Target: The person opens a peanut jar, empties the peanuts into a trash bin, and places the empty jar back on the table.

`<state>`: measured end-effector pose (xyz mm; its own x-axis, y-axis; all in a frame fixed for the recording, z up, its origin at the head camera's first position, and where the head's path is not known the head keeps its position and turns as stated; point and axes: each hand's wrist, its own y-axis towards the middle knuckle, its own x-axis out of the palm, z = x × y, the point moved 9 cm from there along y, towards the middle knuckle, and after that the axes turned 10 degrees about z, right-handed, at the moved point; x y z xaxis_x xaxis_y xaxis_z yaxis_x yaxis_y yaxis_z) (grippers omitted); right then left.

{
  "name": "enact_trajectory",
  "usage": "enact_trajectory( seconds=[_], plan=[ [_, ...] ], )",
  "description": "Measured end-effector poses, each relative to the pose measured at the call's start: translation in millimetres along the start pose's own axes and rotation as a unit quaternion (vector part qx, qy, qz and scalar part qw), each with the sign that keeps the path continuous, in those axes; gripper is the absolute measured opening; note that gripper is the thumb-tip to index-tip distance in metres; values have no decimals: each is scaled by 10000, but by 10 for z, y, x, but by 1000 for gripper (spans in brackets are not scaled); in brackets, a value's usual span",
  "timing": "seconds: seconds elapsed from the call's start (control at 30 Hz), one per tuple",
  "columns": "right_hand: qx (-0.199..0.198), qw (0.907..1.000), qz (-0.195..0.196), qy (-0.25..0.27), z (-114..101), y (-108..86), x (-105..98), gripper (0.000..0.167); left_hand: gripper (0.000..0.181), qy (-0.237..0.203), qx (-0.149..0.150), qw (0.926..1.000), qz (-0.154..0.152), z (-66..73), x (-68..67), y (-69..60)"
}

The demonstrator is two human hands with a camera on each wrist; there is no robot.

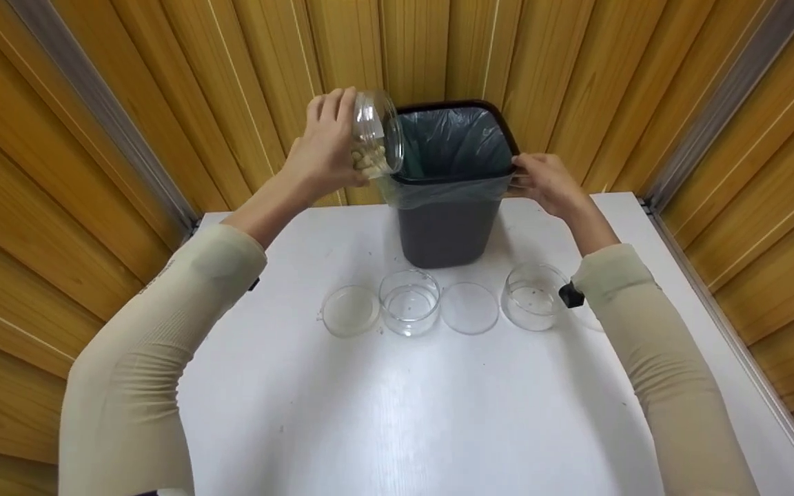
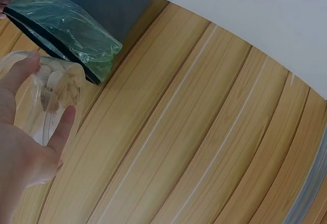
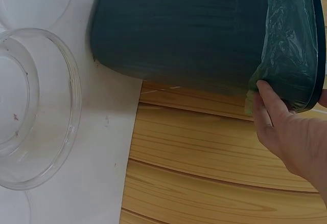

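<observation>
My left hand (image 1: 328, 141) grips a clear round glass dish (image 1: 378, 114), tipped on its side with its mouth toward the bin's left rim. Pale beige pieces (image 2: 60, 87) lie inside the dish; their exact kind is hard to tell. The dark grey trash bin (image 1: 445, 231) stands upright at the back of the table, lined with a thin translucent green bag (image 1: 452, 141) folded over its rim. At the bin's right corner, my right hand (image 1: 552, 182) pinches the rim and the bag's folded edge, fingers on the outside in the right wrist view.
On the white table (image 1: 383, 406), in front of the bin, stand two glass dishes (image 1: 409, 303) with small specks in the right one (image 1: 531, 303). Flat clear lids (image 1: 469, 308) lie beside them, one partly under my right sleeve. Wood-panelled walls (image 1: 273, 89) enclose the back and sides.
</observation>
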<state>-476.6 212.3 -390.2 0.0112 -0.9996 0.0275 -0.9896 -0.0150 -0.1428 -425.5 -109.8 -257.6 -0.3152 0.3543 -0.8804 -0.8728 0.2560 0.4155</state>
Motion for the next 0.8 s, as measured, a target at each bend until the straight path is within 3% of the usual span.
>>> enact_trajectory(
  seconds=[0.3, 0.57, 0.8],
  plan=[
    [-325, 9992, 93, -219, 32, 31, 11, 51, 131, 660, 163, 9972, -320, 198, 132, 236],
    [-594, 9974, 407, -101, 73, 40, 4, 31, 129, 693, 316, 9963, -398, 329, 233, 290],
    [-608, 9972, 428, -41, 121, 49, 11, 34, 128, 1145, 559, 9911, -389, 311, 291, 315]
  ],
)
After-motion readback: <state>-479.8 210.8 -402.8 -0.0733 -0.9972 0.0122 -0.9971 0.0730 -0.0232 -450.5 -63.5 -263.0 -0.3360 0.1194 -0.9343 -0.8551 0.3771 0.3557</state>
